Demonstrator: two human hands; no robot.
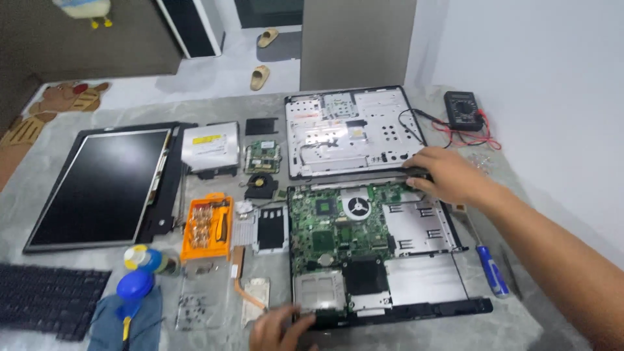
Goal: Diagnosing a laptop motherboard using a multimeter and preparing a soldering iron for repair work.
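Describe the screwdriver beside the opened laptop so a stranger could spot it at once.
Start at the opened laptop base with the green circuit board, near the table's front edge. Just past its right side, under the right forearm, a screwdriver lies on the grey table. Its blue handle sets it apart from the orange bit case on the left.

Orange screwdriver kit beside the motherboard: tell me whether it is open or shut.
Open. The orange screwdriver kit shows rows of bits and a black-handled driver uncovered, and its clear lid lies flat below it.
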